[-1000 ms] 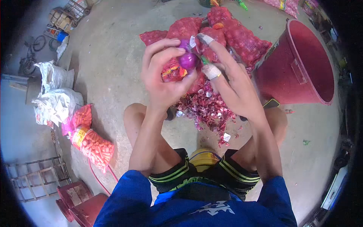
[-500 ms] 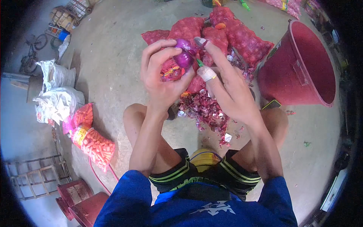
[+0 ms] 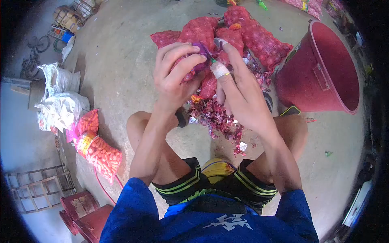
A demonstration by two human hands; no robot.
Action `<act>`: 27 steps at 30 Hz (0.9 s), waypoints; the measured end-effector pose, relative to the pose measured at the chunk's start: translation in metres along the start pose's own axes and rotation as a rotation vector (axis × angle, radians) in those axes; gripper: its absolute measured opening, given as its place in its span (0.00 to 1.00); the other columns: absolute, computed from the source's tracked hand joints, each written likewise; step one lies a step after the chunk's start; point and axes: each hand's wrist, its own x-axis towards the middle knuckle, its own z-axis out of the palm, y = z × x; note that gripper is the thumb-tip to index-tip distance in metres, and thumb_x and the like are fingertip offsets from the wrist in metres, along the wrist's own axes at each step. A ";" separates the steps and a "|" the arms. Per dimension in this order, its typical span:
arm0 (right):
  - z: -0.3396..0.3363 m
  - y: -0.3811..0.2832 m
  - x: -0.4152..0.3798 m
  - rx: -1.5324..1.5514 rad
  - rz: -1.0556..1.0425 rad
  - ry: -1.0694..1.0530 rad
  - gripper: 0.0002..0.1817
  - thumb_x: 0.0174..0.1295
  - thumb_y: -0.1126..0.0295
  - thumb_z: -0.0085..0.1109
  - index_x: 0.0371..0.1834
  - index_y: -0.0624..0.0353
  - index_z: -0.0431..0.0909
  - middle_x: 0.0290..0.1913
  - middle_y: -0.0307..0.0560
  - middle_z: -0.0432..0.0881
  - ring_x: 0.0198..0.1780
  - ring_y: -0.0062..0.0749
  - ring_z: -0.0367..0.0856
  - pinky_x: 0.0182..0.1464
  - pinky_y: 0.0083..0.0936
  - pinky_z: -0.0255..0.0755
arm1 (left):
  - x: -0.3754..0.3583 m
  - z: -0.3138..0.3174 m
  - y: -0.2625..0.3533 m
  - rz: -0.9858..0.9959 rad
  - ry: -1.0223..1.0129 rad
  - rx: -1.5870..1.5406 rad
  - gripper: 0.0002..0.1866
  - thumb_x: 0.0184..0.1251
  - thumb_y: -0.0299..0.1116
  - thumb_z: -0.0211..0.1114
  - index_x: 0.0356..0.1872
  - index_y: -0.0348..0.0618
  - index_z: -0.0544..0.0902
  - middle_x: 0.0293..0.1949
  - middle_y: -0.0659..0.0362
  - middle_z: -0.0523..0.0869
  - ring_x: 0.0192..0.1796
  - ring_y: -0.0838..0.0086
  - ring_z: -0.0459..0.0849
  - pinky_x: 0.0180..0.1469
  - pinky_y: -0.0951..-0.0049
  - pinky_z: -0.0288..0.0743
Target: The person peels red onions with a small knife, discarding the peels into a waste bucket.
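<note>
A purple onion (image 3: pixel 202 47) sits in my left hand (image 3: pixel 172 77), whose fingers curl over its top and partly hide it. My right hand (image 3: pixel 241 93) grips a small knife (image 3: pixel 213 60) between thumb and index finger; only a bit of its green handle and dark blade shows, close against the onion. White tape wraps the right thumb, and the index fingertip has a covering too. Below the hands, a heap of onion skins (image 3: pixel 216 117) lies on the floor. Red mesh sacks of onions (image 3: pixel 200 30) rest just beyond my hands.
A large red bin (image 3: pixel 300 85) stands to the right, with a phone-like object (image 3: pixel 290 110) beside my knee. On the left are white sacks (image 3: pixel 65 105) and a bag of orange pieces (image 3: pixel 103 156). More red containers (image 3: pixel 95 222) stand at lower left.
My left hand has turned the onion and its fingers now cover more of it. My right hand has closed in, with the knife nearer the onion. My left knee has shifted slightly outward.
</note>
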 end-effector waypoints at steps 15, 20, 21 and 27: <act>-0.002 0.012 0.008 0.095 -0.023 -0.036 0.27 0.86 0.64 0.50 0.85 0.55 0.68 0.26 0.37 0.76 0.23 0.16 0.72 0.27 0.21 0.69 | -0.014 0.000 -0.003 -0.024 -0.064 0.022 0.27 0.40 0.19 0.84 0.46 0.47 0.88 0.54 0.55 0.88 0.57 0.56 0.87 0.60 0.58 0.83; -0.012 0.029 0.028 -0.087 -0.187 0.203 0.29 0.84 0.64 0.52 0.83 0.63 0.68 0.39 0.58 0.88 0.39 0.37 0.89 0.46 0.37 0.83 | -0.018 -0.014 0.005 -0.215 -0.025 0.006 0.34 0.44 0.22 0.89 0.54 0.43 0.81 0.60 0.49 0.82 0.63 0.60 0.84 0.67 0.60 0.78; -0.018 0.063 0.035 -0.357 -0.178 0.077 0.31 0.83 0.61 0.52 0.83 0.68 0.66 0.44 0.64 0.89 0.46 0.48 0.91 0.51 0.43 0.84 | -0.017 -0.015 0.011 -0.269 0.064 -0.008 0.34 0.44 0.23 0.88 0.55 0.43 0.80 0.58 0.49 0.82 0.62 0.59 0.84 0.66 0.59 0.78; -0.051 0.076 0.022 -0.865 0.230 -0.208 0.24 0.75 0.57 0.58 0.62 0.67 0.81 0.57 0.65 0.90 0.58 0.62 0.90 0.62 0.54 0.83 | 0.075 0.039 0.067 -0.156 0.174 -0.400 0.40 0.46 0.26 0.91 0.62 0.39 0.76 0.57 0.48 0.83 0.60 0.60 0.86 0.66 0.58 0.79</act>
